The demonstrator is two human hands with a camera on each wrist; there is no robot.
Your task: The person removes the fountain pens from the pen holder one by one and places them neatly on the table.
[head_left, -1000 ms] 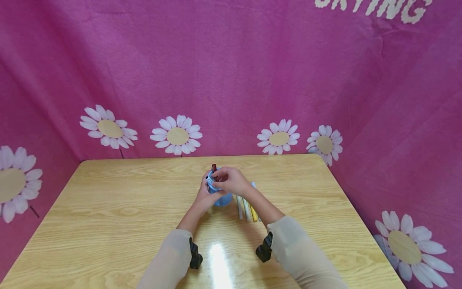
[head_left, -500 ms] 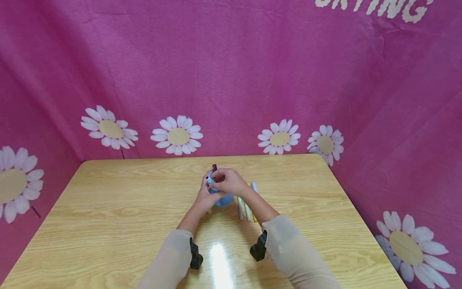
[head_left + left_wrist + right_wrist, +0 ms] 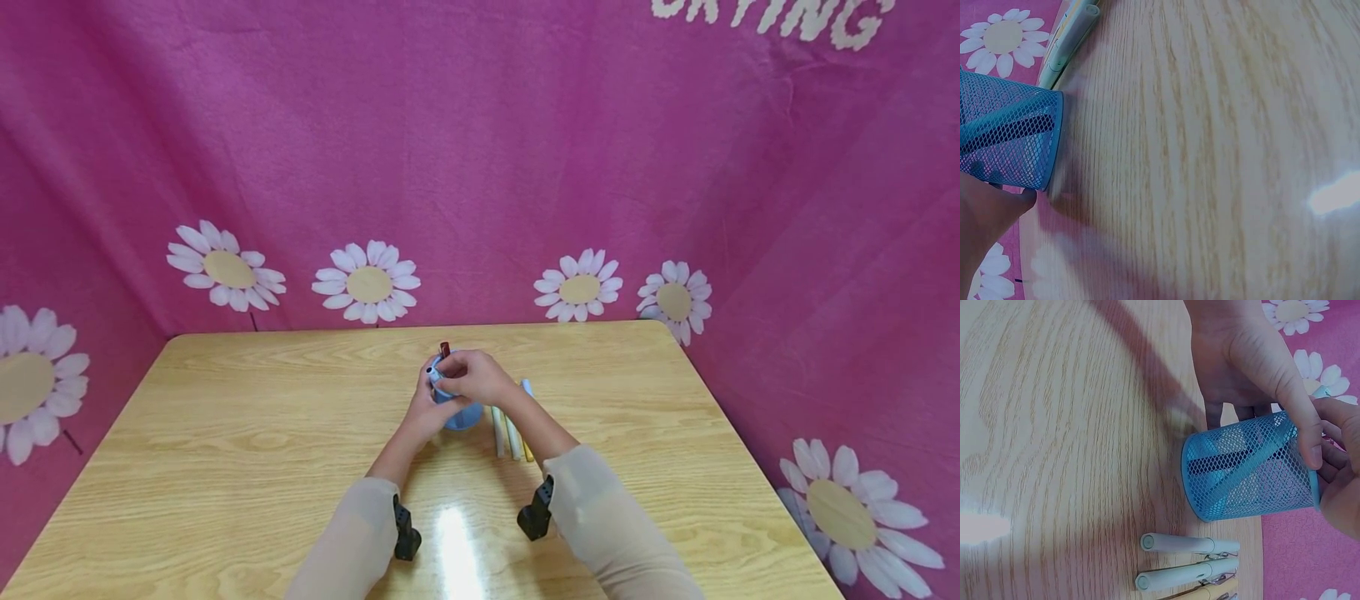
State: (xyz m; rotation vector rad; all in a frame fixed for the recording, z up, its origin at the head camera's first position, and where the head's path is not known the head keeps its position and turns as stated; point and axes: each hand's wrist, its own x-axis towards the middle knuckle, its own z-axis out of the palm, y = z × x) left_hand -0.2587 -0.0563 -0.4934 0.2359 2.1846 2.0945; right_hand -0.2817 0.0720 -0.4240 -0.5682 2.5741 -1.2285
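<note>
Farthest left, the left hand grasps the side of the blue mesh cup; should that hold slacken, a push from above could tip the cup, and I cannot tell whether its base touches the table. In the cup, a pale pen and a dark red pen show at the mouth, where one might snag the other. The right hand bends its fingers over that mouth, hiding whether they pinch the pale pen; a blind nudge could displace it. Farther right, loose pens lie beside the cup, liable to roll if the right forearm sank onto them. Against one second ago, the left hand and cup match, while the right fingertips sit further left, nearer the pale pen's end, and the forearm hides more of the yellow pen
</note>
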